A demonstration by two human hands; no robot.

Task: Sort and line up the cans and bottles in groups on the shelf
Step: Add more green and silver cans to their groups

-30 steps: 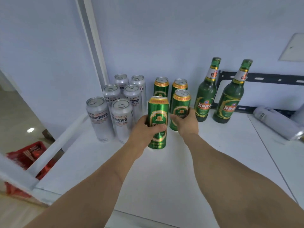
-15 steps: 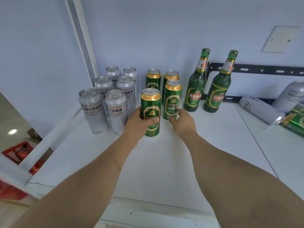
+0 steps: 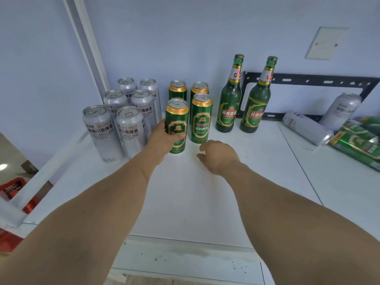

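The left hand grips the front-left green can, upright on the shelf, thumb across its label. The right hand hovers loosely curled and holds nothing, just short of the neighbouring green can. Left of the grip, silver cans crowd close. Far right of the free hand, loose cans lie on their sides; that hand is nearer them, I judge, past two bottles.

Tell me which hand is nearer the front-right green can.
Right. The right hand hovers just in front of the front-right green can, not touching. The left hand is farther left, gripping the front-left green can.
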